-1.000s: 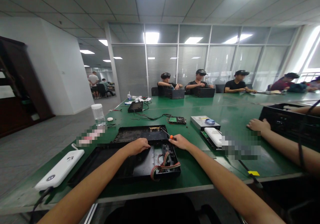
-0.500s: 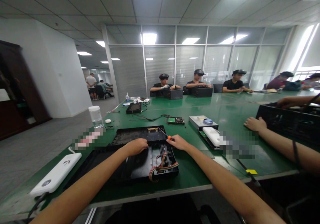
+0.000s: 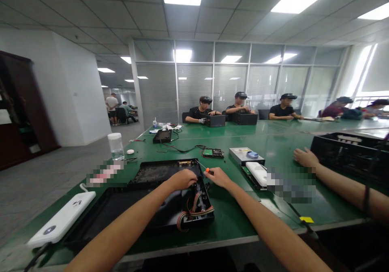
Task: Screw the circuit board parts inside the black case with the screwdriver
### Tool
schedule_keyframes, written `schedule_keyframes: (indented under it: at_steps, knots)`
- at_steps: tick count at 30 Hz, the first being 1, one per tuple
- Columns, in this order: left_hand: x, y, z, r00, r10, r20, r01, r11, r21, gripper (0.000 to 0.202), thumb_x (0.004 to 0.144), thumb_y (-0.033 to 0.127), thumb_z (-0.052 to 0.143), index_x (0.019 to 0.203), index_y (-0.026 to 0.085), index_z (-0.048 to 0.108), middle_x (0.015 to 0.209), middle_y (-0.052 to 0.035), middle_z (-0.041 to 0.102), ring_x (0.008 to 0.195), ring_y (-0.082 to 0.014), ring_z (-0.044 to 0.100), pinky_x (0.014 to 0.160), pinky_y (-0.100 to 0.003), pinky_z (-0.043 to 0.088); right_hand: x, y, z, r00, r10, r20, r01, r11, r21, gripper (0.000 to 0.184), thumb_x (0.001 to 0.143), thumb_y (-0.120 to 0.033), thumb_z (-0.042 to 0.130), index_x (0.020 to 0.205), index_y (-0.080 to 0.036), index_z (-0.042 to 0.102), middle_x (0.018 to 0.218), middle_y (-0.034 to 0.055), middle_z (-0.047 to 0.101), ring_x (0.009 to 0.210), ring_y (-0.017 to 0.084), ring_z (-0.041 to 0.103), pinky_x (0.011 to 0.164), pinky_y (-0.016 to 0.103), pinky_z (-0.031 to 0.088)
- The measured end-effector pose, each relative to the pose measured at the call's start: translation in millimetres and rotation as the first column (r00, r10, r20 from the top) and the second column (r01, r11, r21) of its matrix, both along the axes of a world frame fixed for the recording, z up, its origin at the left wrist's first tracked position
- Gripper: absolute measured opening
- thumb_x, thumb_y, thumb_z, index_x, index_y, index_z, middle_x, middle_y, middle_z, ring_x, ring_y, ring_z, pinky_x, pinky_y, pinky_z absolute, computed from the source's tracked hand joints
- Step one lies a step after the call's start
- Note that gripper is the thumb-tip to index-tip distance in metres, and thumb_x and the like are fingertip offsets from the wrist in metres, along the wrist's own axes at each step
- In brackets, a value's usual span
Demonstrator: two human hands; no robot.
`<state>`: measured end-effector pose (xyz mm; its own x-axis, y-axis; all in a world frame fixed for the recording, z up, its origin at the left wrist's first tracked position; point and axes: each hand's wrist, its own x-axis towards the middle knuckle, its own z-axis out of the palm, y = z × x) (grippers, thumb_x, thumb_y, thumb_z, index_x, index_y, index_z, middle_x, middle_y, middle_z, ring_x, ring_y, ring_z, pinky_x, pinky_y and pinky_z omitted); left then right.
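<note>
My right hand (image 3: 218,177) is closed around a screwdriver (image 3: 208,170) with an orange and black handle, its thin shaft pointing up and left over the edge of a black case panel (image 3: 158,172). My left hand (image 3: 184,179) reaches over the open black metal case (image 3: 152,201), fingers curled down near its right-hand bay; whether they hold anything is hidden. A striped ribbon cable (image 3: 199,212) loops out of that bay at the near right corner. A small brass-coloured part (image 3: 185,164) sits at the panel's far side.
Left lie a white power bank (image 3: 63,219) and a clear jar (image 3: 116,146). Beyond the case is a hard drive (image 3: 212,153); right of it, a silver drive (image 3: 243,156) and white device (image 3: 257,173). A co-worker's hand (image 3: 305,158) rests beside another black case (image 3: 349,154).
My left hand has moved right, from the middle of the case to its right-hand bay. My right hand keeps the screwdriver at nearly the same spot. The view has tilted up a little.
</note>
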<state>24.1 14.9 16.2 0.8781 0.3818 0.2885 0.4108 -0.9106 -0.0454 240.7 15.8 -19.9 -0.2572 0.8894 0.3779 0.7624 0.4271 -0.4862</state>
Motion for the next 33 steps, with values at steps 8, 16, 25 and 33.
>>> schedule_keyframes:
  at_steps: [8, 16, 25, 33]
  knots:
    - [-9.4, -10.7, -12.2, 0.993, 0.073, 0.089, -0.068, 0.996, -0.056, 0.016, 0.083, 0.019, 0.043, 0.088, 0.015, 0.058, 0.088, -0.0042, 0.06, 0.084, -0.0143, 0.053, 0.078, -0.023, 0.038, -3.4, -1.4, 0.2, 0.997, 0.073, 0.033, -0.073, 0.997, 0.008, 0.04, 0.076, -0.046, 0.042, 0.063, -0.013, 0.061, 0.052, -0.0006, 0.051, 0.05, 0.01, 0.04, 0.049, 0.02, 0.027]
    - [-9.7, -3.9, -17.0, 0.993, 0.062, 0.101, -0.05, 0.992, -0.116, 0.015, 0.081, 0.017, 0.046, 0.085, 0.015, 0.06, 0.085, -0.0035, 0.062, 0.08, -0.013, 0.055, 0.076, -0.021, 0.039, -0.1, -0.1, 0.6, 0.996, 0.073, -0.052, -0.073, 0.997, -0.013, 0.028, 0.073, -0.042, 0.048, 0.071, -0.015, 0.054, 0.059, -0.0016, 0.05, 0.055, 0.01, 0.041, 0.052, 0.022, 0.029]
    - [-12.4, -2.0, -13.9, 0.992, 0.055, 0.109, -0.035, 0.984, -0.176, 0.013, 0.076, 0.016, 0.051, 0.083, 0.014, 0.062, 0.081, -0.0031, 0.062, 0.074, -0.0115, 0.055, 0.072, -0.019, 0.039, 16.1, 6.4, 11.5, 0.759, 0.137, -0.636, -0.338, 0.918, -0.206, 0.035, 0.066, -0.026, 0.053, 0.095, -0.021, 0.035, 0.067, -0.0069, 0.044, 0.048, 0.006, 0.04, 0.044, 0.018, 0.032]
    - [-12.3, -2.0, -13.6, 0.983, 0.116, 0.139, -0.076, 0.96, -0.268, 0.014, 0.075, 0.018, 0.053, 0.085, 0.014, 0.062, 0.075, -0.0016, 0.061, 0.066, -0.01, 0.053, 0.064, -0.018, 0.039, 30.5, 1.3, 33.2, 0.665, 0.031, -0.746, -0.108, 0.993, -0.055, 0.037, 0.075, -0.053, 0.04, 0.074, -0.017, 0.045, 0.041, -0.0087, 0.032, 0.03, 0.005, 0.024, 0.031, 0.019, 0.019]
